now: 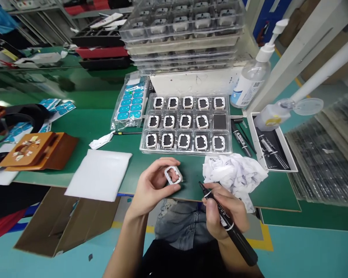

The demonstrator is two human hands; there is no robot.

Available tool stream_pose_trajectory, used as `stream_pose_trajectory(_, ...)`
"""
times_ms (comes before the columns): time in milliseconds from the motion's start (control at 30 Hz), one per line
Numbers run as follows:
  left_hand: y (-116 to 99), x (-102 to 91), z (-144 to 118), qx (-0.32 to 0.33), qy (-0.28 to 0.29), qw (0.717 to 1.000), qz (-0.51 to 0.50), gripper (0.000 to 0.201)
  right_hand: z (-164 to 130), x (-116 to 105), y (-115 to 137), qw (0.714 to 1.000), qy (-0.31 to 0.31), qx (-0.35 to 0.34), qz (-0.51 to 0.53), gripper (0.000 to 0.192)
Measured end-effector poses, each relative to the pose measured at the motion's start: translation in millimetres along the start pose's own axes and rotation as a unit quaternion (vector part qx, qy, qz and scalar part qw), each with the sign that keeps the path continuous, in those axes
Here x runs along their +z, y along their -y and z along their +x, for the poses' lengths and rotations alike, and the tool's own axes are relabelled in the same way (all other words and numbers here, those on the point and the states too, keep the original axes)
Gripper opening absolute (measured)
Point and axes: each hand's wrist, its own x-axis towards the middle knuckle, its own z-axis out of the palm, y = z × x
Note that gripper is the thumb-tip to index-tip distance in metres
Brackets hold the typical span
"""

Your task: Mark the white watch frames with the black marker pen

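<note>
Head view: the left hand (152, 185) is curled nearly closed, thumb and fingertips pinching a small silver rounded-square metal frame (173, 175) by its outer edges, just above the near edge of the green bench mat (104, 123); the right hand (224, 210) is wrapped in a writing grip round a black marker pen (229, 226), its tip pointing up toward the frame but apart from it. The frame looks light, stiff and hollow, probably smooth enough to slip; the outer rim seems the safest hold, away from the open centre. Beyond the hands lies a clear plastic blister tray (186, 124) with rows of like frames, one pocket holding only a dark insert; a crumpled white cloth (234, 172) lies just beside the right hand; a flat white sheet (100, 173) lies to the left; a clear pump bottle (251, 79) stands at the back right.
</note>
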Motion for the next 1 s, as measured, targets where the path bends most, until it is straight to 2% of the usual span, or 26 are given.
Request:
stream_pose_trajectory(100,-0.1,6.9,0.7,-0.017,-0.005,1.000,-0.017,0.055,0.2,0.7,0.1,1.000,-0.001,0.001,-0.011,0.034)
stream_pose_trajectory(200,1.5,13.9,0.9,-0.024,-0.016,1.000,0.007,0.054,0.2,-1.4,-1.2,1.000,-0.005,0.000,-0.004,0.034)
stream_pose_trajectory(333,5.3,22.5,-4.0,-0.009,-0.014,0.995,0.101,0.046,-3.8,-6.5,-7.2,1.000,0.022,0.007,-0.005,0.034)
stream_pose_trajectory(500,8.7,30.2,-12.9,0.059,0.019,0.964,0.260,0.049,-9.5,-7.0,-12.0,1.000,0.009,0.018,-0.009,0.032)
stream_pose_trajectory(567,9.8,31.7,-14.3,0.081,-0.002,0.961,0.265,0.050,-8.9,-6.5,-10.7,1.000,0.019,0.019,-0.006,0.034)
stream_pose_trajectory(667,9.2,30.7,-13.9,0.076,-0.012,0.967,0.243,0.037,-5.4,-5.9,-6.3,1.000,0.019,0.011,-0.009,0.039)
stream_pose_trajectory(733,6.8,28.1,-13.2,0.097,0.012,0.963,0.251,0.032,-2.4,-5.3,-2.4,0.999,0.025,0.025,-0.010,0.038)
stream_pose_trajectory(867,0.0,19.5,-11.4,0.203,0.079,0.934,0.282,0.057,0.6,-2.5,2.5,0.999,0.005,0.039,-0.010,0.027)
stream_pose_trajectory(933,-3.0,14.4,-9.3,0.210,0.144,0.921,0.293,0.067,-0.6,-1.2,2.2,0.999,-0.010,0.034,-0.008,0.025)
stream_pose_trajectory(1000,-5.7,9.8,-6.3,0.188,0.197,0.913,0.303,0.067,-3.5,-0.8,0.3,0.999,-0.012,0.031,-0.006,0.027)
